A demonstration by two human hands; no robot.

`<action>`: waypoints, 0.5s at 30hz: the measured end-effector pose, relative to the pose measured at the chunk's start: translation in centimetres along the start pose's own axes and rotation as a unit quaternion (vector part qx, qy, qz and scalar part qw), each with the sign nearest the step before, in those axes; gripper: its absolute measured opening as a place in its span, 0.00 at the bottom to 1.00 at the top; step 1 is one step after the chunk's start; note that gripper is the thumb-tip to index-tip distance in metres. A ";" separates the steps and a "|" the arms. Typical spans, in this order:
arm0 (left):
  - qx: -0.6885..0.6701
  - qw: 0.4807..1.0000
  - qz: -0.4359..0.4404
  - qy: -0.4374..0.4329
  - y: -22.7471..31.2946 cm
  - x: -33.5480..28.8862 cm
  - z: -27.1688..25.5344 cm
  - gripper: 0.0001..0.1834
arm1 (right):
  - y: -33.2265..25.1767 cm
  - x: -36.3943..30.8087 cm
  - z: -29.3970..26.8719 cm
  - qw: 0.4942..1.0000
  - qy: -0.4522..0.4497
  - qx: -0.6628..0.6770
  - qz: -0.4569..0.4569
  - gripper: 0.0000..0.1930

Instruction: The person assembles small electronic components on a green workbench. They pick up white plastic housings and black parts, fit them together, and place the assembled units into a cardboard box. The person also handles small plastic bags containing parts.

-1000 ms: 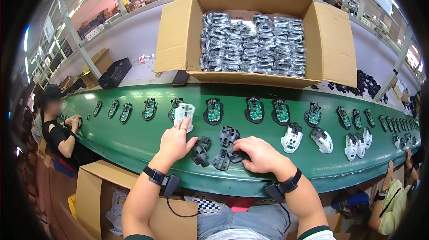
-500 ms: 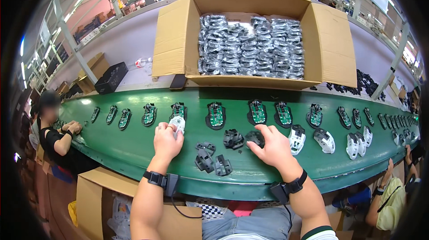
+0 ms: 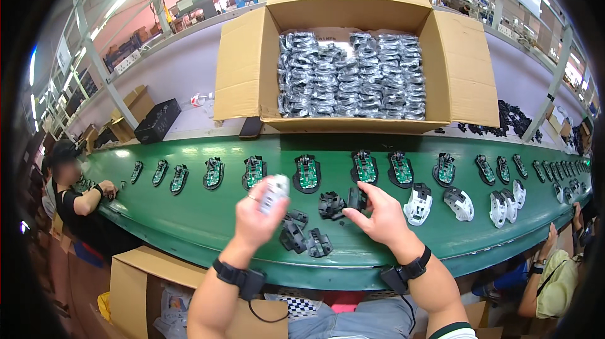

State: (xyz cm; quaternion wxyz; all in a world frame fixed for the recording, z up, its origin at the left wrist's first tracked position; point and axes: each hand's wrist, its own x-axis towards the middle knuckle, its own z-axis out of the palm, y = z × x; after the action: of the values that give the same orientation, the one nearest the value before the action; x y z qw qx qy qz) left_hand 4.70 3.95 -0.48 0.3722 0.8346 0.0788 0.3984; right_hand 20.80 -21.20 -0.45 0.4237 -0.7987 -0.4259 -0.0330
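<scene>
My left hand (image 3: 253, 220) is closed round a white mouse shell (image 3: 275, 191), lifted over the green work surface and slightly blurred. In my right hand (image 3: 386, 218) a black plastic part (image 3: 357, 198) stands tilted between thumb and fingers. Just left of it lies another black plastic part (image 3: 330, 204). Several loose black parts (image 3: 292, 237) lie in a small heap below the white shell. Beyond both hands runs a row of black mouse bases with green circuit boards (image 3: 307, 172). White-and-black mouse shells (image 3: 418, 204) rest to the right of my right hand.
A large open cardboard box (image 3: 353, 126) with stacked clear-wrapped items stands behind the green surface (image 3: 391, 257). A dark phone-like slab (image 3: 250, 128) lies by its left corner. Another person (image 3: 75, 194) works at the far left, and a person in a yellow top (image 3: 554, 282) sits at right.
My left hand has lifted the white shell and brought it right and nearer, away from the circuit-board row. The black part at my right hand has turned more upright.
</scene>
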 end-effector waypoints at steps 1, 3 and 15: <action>-0.031 0.998 -0.014 -0.044 2.0 -0.5 0.7 0.29 | 0.2 -0.2 0.6 0.992 0.033 0.115 -0.027 0.34; -0.088 0.989 -0.012 -0.114 3.7 -1.7 2.1 0.32 | 0.4 -0.8 1.5 0.967 0.034 0.219 -0.127 0.36; -0.135 0.980 -0.042 -0.140 5.0 -2.9 3.3 0.32 | -1.7 -0.7 3.3 0.953 0.065 0.097 -0.281 0.36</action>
State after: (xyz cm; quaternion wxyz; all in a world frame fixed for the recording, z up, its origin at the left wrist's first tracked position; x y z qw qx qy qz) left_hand 4.38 -2.72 -0.12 0.5051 0.8204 0.0066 0.2680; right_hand 18.16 -18.84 -1.70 0.4991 -0.5980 -0.6062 -0.1609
